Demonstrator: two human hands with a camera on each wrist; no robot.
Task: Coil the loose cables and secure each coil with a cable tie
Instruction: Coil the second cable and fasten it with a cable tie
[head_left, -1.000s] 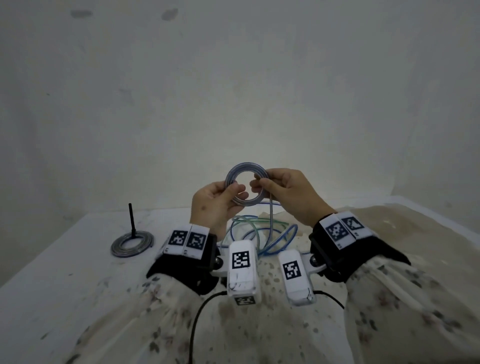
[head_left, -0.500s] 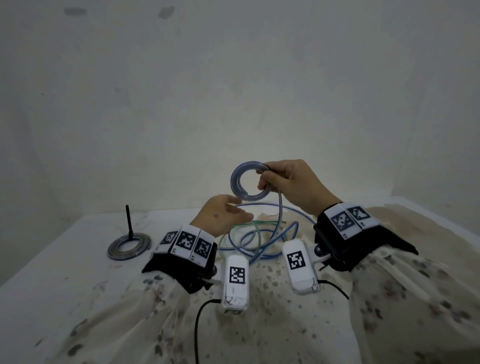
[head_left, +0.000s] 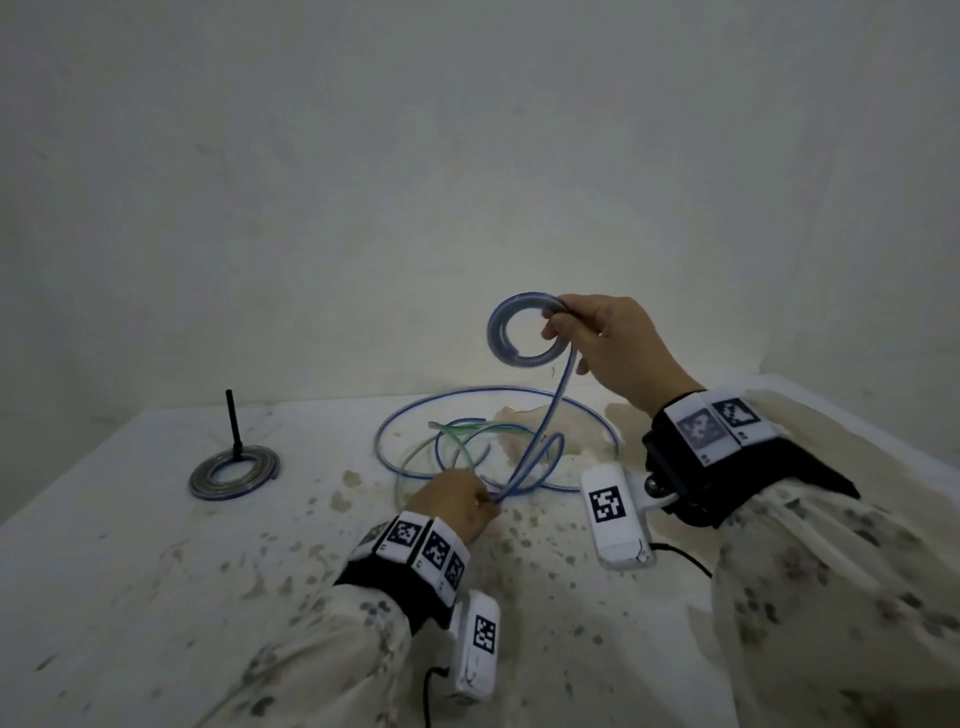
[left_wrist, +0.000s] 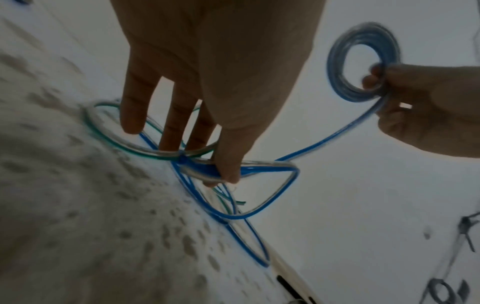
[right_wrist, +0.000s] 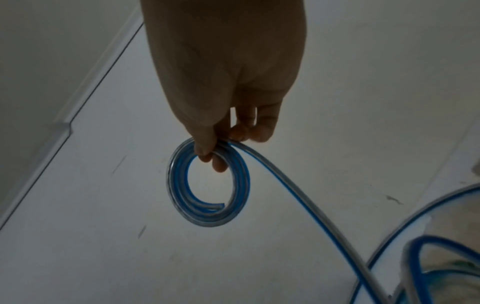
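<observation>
The right hand (head_left: 618, 348) is pinching the raised blue cable coil (head_left: 524, 332) at its three o'clock edge, while the left hand (head_left: 457, 501) is pinching the cable's loose run (head_left: 545, 431) on the stained table (head_left: 156, 571) at six o'clock of the coil.

surface: stained white table (head_left: 156, 597) | centre: loose blue cable (head_left: 415, 415) and green cable (head_left: 457, 431) | left of them: tied coil (head_left: 234, 474)
</observation>
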